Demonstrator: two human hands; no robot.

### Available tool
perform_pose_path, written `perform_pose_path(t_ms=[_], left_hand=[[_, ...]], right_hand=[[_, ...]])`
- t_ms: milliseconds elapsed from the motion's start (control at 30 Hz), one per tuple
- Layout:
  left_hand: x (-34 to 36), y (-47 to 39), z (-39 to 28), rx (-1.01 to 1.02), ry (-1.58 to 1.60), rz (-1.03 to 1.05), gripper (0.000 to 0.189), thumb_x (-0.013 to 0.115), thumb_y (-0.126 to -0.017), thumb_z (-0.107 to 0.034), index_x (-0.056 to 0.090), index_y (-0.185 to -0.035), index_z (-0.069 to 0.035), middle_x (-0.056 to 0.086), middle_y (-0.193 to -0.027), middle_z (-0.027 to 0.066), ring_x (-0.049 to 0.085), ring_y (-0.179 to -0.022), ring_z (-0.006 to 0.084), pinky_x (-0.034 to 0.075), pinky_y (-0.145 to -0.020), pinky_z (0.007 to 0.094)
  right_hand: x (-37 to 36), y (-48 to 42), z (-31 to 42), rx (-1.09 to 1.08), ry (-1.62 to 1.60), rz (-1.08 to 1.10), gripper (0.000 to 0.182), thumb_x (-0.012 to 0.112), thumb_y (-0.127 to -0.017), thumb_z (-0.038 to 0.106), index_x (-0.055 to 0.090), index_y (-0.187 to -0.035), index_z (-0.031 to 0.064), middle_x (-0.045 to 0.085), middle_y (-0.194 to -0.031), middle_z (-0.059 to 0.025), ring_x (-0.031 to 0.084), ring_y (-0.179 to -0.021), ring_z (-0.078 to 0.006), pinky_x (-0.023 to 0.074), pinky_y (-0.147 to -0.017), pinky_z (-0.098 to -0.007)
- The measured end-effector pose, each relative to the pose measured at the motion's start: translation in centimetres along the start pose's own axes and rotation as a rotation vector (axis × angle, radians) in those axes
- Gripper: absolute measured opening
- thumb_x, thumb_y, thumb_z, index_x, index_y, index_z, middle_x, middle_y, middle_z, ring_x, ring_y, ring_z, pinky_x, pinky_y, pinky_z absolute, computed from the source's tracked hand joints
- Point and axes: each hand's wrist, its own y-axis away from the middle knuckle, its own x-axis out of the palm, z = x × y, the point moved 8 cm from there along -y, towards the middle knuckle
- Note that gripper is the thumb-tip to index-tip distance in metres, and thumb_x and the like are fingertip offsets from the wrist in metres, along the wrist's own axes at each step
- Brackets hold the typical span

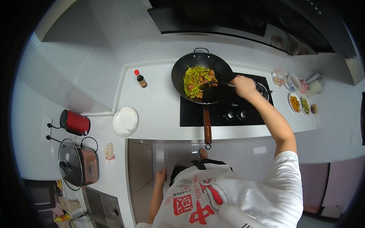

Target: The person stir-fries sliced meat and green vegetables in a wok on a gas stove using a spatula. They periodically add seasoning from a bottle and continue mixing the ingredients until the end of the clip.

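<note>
A black wok [179, 62] sits over the glass gas hob [194, 116], its wooden handle [208, 125] pointing towards me. Green stalk pieces [192, 77] and browned chunks of meat [211, 75] lie in it, mostly on the left and upper side. My right hand [244, 86] grips a spatula [221, 83] above the wok's right rim. The spatula's head is down among the food and partly hidden. Low at my left side hangs my left hand [161, 175], fingers curled, with no object visible in it, apart from the counter.
Left of the wok are a red-capped sauce bottle [141, 79] and a white plate [125, 121]. A red kettle [75, 122], a cooker with a glass lid [85, 166] and a cloth [109, 151] occupy the side counter. Small dishes [294, 103] and bowls [293, 82] stand right; a range hood [214, 17] overhangs.
</note>
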Motion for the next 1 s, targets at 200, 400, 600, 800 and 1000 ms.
perform_pose_path(t_ms=[200,400,600,800,1000], left_hand=[[2.2,0.7,-4.1,0.061,-0.183,0.057,0.038,0.052,-0.087,-0.029,0.052,-0.062,-0.001,0.048,-0.051,0.0039,0.048,-0.046,0.0137,0.037,-0.045,0.0299],[9.8,3.3,-17.8,0.382,-0.361,0.215,0.041,0.05,-0.09,-0.034,0.056,-0.074,0.003,0.053,-0.061,0.0075,0.049,-0.056,0.0126,0.04,-0.052,0.0306],[20.3,5.5,-22.2,0.211,-0.099,0.611,0.042,0.047,-0.092,-0.04,0.056,-0.095,0.001,0.056,-0.071,0.0024,0.048,-0.052,0.0077,0.04,-0.047,0.0216],[23.7,5.9,-23.2,0.1,-0.047,0.602,0.037,0.049,-0.092,-0.036,0.05,-0.102,0.0,0.057,-0.072,0.0037,0.043,-0.045,0.0048,0.031,-0.038,0.0169],[25.0,5.3,-21.8,0.203,-0.05,0.583,0.022,0.054,-0.09,-0.023,0.047,-0.093,-0.002,0.05,-0.065,0.0008,0.039,-0.046,0.0043,0.032,-0.039,0.0192]], right_hand=[[-1.6,-3.1,1.8,-0.053,0.037,-0.195,0.013,0.054,-0.074,0.004,0.064,-0.083,0.0058,0.062,-0.087,-0.0127,0.063,-0.079,-0.0288,0.053,-0.065,-0.0376],[6.1,-0.1,4.3,-0.277,0.116,-0.186,0.016,0.053,-0.08,0.011,0.06,-0.092,0.0049,0.057,-0.081,-0.0107,0.062,-0.07,-0.0246,0.0526,-0.056,-0.0358],[1.5,-3.6,0.6,-0.181,-0.279,-0.169,0.026,0.06,-0.072,0.006,0.063,-0.098,0.0031,0.06,-0.086,-0.0186,0.06,-0.079,-0.036,0.0498,-0.069,-0.0428],[5.2,-8.1,1.9,-0.108,-0.212,-0.177,0.021,0.053,-0.073,0.002,0.063,-0.092,0.0005,0.06,-0.087,-0.0198,0.061,-0.08,-0.0358,0.0513,-0.068,-0.0426],[6.3,-8.6,2.3,-0.114,-0.195,-0.128,0.013,0.051,-0.072,0.001,0.061,-0.079,-0.0047,0.061,-0.086,-0.021,0.062,-0.078,-0.0363,0.0522,-0.067,-0.0418]])
